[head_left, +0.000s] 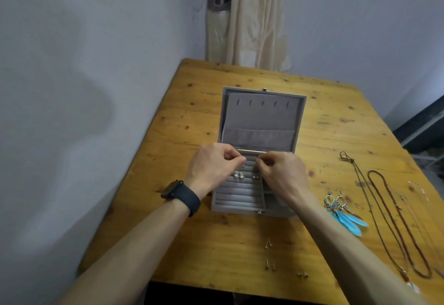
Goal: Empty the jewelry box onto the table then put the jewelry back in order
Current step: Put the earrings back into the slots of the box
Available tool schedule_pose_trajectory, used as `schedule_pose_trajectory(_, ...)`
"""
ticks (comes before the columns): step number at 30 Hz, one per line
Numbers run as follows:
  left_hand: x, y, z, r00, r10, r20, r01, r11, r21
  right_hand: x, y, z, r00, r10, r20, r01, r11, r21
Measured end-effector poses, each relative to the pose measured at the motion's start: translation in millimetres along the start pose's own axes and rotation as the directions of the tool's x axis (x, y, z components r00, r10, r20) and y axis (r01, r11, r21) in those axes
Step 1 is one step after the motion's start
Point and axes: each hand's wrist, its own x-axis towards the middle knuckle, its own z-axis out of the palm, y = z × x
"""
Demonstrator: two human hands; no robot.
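Jewelry box (pixel 259 117) open, earrings (pixel 238 175) in slots (pixel 237 194); left hand (pixel 213 165), right hand (pixel 281 172) curled, hold unclear.

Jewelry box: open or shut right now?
Open. The jewelry box has its lid swung back, lining, hooks and pocket showing, and its ring rolls are exposed.

Both hands, left hand (pixel 216 165) and right hand (pixel 281 172), crowd the jewelry box (pixel 262 122) rows, and its open lid walls off the far side. There's open table (pixel 216 244) to the left. To the right, feather earrings (pixel 343 211) and necklaces (pixel 394 220) block the way, and studs (pixel 269 254) dot the near edge.
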Motion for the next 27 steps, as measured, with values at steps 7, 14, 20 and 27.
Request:
schedule_pose_trajectory(7, 5.4, -3.5, 1.9, 1.0, 0.004, -0.024, -0.003, 0.999, 0.046, 15.6, -6.4, 1.2, 0.998, -0.02, 0.066, 0.034, 0.973, -0.226)
schedule_pose_trajectory(14, 7.6, -1.7, 1.2, 0.999, -0.007, -0.035, 0.008, 0.999, 0.051, 30.6, -7.5, 5.6, 0.987, 0.073, 0.145, -0.04, 0.975, -0.217)
schedule_pose_trajectory(20, 9.2, -1.9, 2.5, 0.999, 0.0, -0.038, 0.003, 0.997, 0.076, 30.0, -8.1, 6.9, 0.988, 0.074, 0.134, -0.048, 0.98, -0.193)
schedule_pose_trajectory(27, 8.7, -0.3, 10.9, 0.999, -0.009, -0.037, 0.015, 0.987, 0.157, 20.0, -2.5, 1.0, 0.994, 0.044, 0.101, -0.041, 0.999, -0.034)
